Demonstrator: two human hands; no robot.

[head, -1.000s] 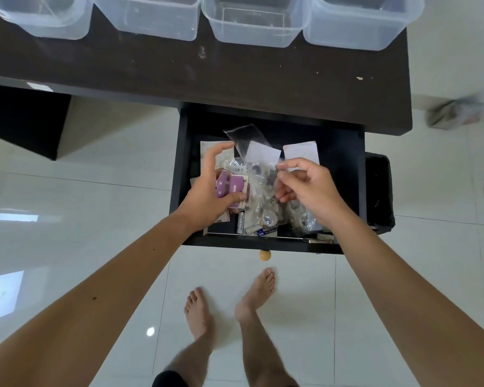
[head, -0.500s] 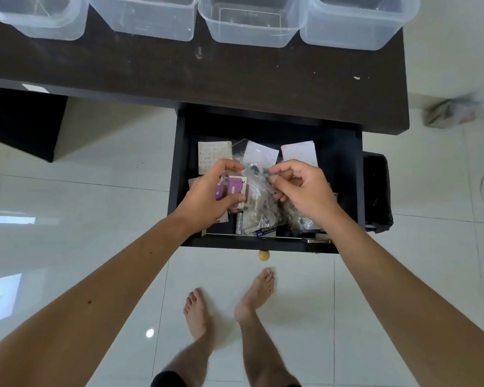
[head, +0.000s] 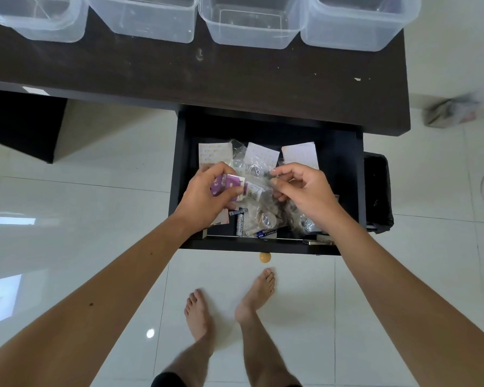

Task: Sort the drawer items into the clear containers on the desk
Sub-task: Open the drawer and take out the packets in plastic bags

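Head view: left hand [head: 207, 196] is still gripping purple packets [head: 226, 185] mid-frame while right hand [head: 302, 191], having lowered, is pinching a clear bag [head: 259, 174], containers [head: 252, 20] still unfilled.

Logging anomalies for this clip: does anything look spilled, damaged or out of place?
Nothing looks spilled or broken. The drawer holds a loose jumble of clear bags, batteries and cards, and the four clear containers on the desk look empty.

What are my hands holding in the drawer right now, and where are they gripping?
The left hand grips the purple-and-white packet around its left end. The right hand pinches the top edge of a clear plastic bag.
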